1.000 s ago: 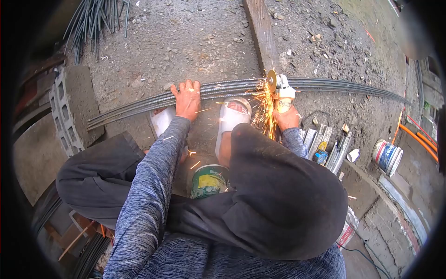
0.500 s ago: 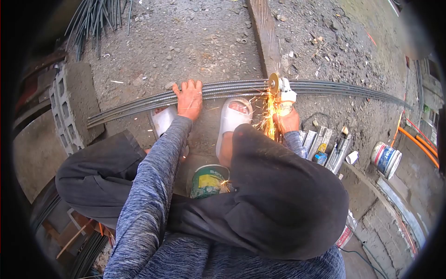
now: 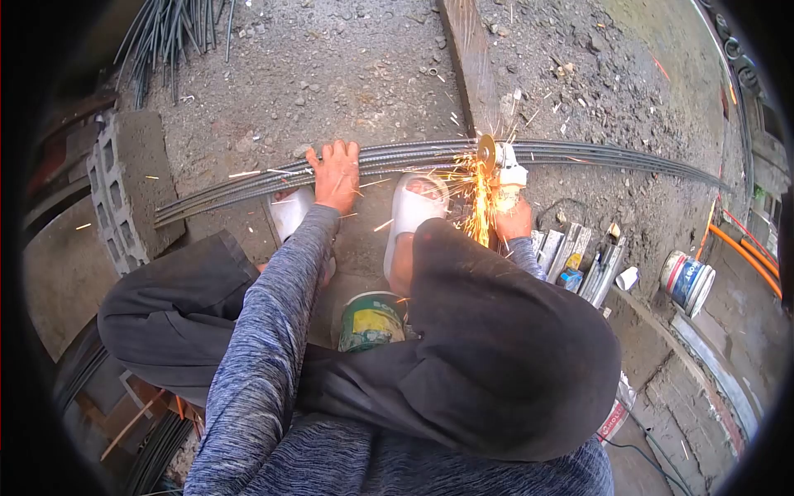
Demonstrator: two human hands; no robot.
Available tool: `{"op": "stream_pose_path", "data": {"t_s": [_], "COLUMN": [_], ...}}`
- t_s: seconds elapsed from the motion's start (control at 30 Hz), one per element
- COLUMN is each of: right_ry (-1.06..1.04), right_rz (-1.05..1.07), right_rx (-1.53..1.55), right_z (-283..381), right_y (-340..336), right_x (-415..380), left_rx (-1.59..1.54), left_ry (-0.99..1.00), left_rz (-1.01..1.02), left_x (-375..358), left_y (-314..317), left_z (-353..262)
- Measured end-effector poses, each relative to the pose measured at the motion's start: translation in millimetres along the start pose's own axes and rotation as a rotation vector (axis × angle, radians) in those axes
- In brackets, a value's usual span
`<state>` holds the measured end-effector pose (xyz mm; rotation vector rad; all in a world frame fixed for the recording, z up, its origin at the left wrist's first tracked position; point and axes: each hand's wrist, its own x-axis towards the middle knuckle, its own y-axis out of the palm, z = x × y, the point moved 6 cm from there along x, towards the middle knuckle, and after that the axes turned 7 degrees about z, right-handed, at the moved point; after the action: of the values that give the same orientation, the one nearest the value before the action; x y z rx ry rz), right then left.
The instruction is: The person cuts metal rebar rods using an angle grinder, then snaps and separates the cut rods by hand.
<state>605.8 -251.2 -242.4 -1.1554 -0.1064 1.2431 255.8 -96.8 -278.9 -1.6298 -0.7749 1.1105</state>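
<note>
A bundle of long steel bars [image 3: 413, 155] lies across the ground in front of me, curving down at both sides. My left hand [image 3: 337, 176] grips the bars, its fingers over the top. My right hand [image 3: 513, 219] holds an angle grinder [image 3: 511, 175], partly hidden by sparks. The grinder's disc [image 3: 486, 152] stands upright against the bars. Bright orange sparks [image 3: 480, 207] pour down beside the grinder and scatter leftward. My feet in pale slippers [image 3: 411, 202] are just below the bars.
A hollow concrete block [image 3: 136, 182] sits under the bars' left end. A wooden plank [image 3: 470, 62] lies beyond the bars. A green bucket [image 3: 370, 322] is between my legs. Metal channels [image 3: 571, 252] and a white-blue bucket [image 3: 687, 281] lie right; more bars [image 3: 169, 37] are at upper left.
The grinder's disc has dropped slightly lower against the bars. Sparks now spread wider, reaching past my left hand. My left hand has barely moved.
</note>
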Motion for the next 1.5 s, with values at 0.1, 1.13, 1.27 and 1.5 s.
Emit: {"op": "stream_pose_path", "data": {"t_s": [0.1, 1.13, 1.27, 1.5], "right_ry": [0.070, 0.137, 0.139, 0.208], "right_rz": [-0.003, -0.040, -0.050, -0.026], "right_rx": [0.029, 0.072, -0.010, -0.047], "right_z": [-32.1, -14.0, -15.8, -21.1], "right_y": [16.4, 5.9, 5.7, 9.9], "right_x": [5.4, -13.6, -15.3, -3.4], "left_rx": [0.013, -0.053, -0.053, -0.052], "left_ry": [-0.001, -0.006, -0.002, -0.007], "left_rz": [-0.001, 0.056, 0.042, 0.033], "left_x": [0.7, 0.2, -1.1, -0.3], "left_y": [4.8, -5.2, -7.1, -5.0], "left_z": [0.9, -1.0, -1.0, 0.2]}}
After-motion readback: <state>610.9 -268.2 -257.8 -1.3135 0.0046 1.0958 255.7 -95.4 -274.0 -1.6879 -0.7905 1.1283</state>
